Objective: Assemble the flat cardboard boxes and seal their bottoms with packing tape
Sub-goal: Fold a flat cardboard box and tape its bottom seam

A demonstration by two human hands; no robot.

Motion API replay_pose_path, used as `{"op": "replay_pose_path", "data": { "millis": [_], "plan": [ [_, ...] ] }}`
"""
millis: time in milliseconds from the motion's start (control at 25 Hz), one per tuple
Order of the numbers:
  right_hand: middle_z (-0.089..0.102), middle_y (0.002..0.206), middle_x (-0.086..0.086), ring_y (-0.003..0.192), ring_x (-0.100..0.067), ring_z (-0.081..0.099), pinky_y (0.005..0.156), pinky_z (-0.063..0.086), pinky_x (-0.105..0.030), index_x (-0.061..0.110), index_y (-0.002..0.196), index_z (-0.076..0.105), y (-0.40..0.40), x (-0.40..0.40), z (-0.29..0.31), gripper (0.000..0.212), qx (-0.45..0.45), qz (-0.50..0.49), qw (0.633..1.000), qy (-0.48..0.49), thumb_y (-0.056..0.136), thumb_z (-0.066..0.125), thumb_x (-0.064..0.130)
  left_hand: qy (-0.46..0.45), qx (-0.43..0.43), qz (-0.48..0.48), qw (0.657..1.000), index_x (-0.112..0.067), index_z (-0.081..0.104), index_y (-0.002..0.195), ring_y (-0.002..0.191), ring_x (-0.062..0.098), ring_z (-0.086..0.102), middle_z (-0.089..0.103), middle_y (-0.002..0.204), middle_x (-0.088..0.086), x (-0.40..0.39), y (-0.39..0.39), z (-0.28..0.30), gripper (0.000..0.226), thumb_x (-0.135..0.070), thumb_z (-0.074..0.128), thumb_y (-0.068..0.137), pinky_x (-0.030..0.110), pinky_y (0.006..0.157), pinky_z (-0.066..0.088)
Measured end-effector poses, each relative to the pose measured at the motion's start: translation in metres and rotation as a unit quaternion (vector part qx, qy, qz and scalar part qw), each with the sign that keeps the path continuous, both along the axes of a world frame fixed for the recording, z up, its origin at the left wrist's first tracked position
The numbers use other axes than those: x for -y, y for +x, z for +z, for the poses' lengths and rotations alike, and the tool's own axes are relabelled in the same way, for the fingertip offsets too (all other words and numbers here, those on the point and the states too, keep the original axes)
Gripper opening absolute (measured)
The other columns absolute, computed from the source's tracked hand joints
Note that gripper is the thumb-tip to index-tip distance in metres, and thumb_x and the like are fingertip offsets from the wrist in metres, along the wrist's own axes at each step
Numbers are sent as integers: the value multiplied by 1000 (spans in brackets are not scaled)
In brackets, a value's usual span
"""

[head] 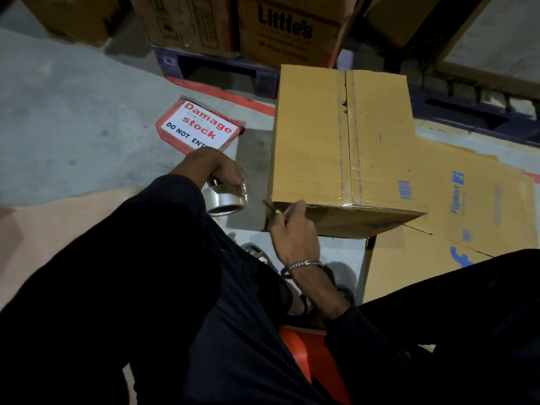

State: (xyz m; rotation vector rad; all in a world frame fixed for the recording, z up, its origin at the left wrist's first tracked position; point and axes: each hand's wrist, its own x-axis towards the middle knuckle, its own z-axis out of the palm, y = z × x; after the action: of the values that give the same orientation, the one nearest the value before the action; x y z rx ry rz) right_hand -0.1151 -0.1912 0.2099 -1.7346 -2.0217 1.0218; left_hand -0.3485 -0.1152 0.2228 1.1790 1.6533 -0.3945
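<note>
Between your knees and the stacked cartons, the assembled brown cardboard box [342, 135] stands bottom-up on the grey concrete floor [73, 112], its two flaps meeting at a centre seam under a strip of clear tape that runs to the near edge. Your left hand [225, 168] grips the roll of clear packing tape [223, 200] just left of the box's near corner, fingers curled over the rim, probably to keep the trailing tape taut. Your right hand [292, 229] pinches a thin dark blade-like tool [270, 207] at that same corner; whether it is a knife or scissors is too small to tell, but it looks placed to sever the tape where it wraps over the edge. A metal bracelet [304, 264] sits on that wrist.

Flat printed cardboard sheets [473, 206] lie on the floor to the right, touching the box, seemingly waiting their turn. A red-and-white "Damage stock" sign [201, 125] lies beyond your left hand. Printed brown cartons [286, 27] rest on dark pallets [222, 71] behind a red floor line, and something orange [315, 355] shows under you.
</note>
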Motion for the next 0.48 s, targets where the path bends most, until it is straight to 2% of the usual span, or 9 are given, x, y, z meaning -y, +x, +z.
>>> {"op": "replay_pose_path", "data": {
  "millis": [120,280,400,480],
  "plan": [
    [63,74,0,64,-25,58,57,44,-33,20,106,39,-12,-34,5,32,39,-27,996,78,92,57,42,31,-10,23,999,-21,68,107,95,23,59,62,110,6,1,-8,5,7,-22,65,101,37,80,52],
    [66,78,-3,69,-29,61,57,47,-34,19,106,43,-30,-58,-18,50,98,-6,988,116,86,63,61,13,1,31,999,-15,67,119,100,27,62,63,118,11,3,-9,7,20,-19,64,100,41,92,55],
    [67,78,-6,70,-31,66,56,48,-33,17,108,44,-31,-57,-38,54,157,21,979,130,82,71,55,8,8,41,999,-18,68,114,98,25,63,65,117,11,3,-8,8,16,-15,63,100,40,90,55],
    [67,78,-6,70,-31,66,57,52,-35,16,111,44,-29,-57,-42,58,166,43,976,135,79,78,52,9,12,40,999,-17,68,115,96,25,64,65,116,11,2,-10,8,16,-15,64,100,37,84,55]
  ]
}}
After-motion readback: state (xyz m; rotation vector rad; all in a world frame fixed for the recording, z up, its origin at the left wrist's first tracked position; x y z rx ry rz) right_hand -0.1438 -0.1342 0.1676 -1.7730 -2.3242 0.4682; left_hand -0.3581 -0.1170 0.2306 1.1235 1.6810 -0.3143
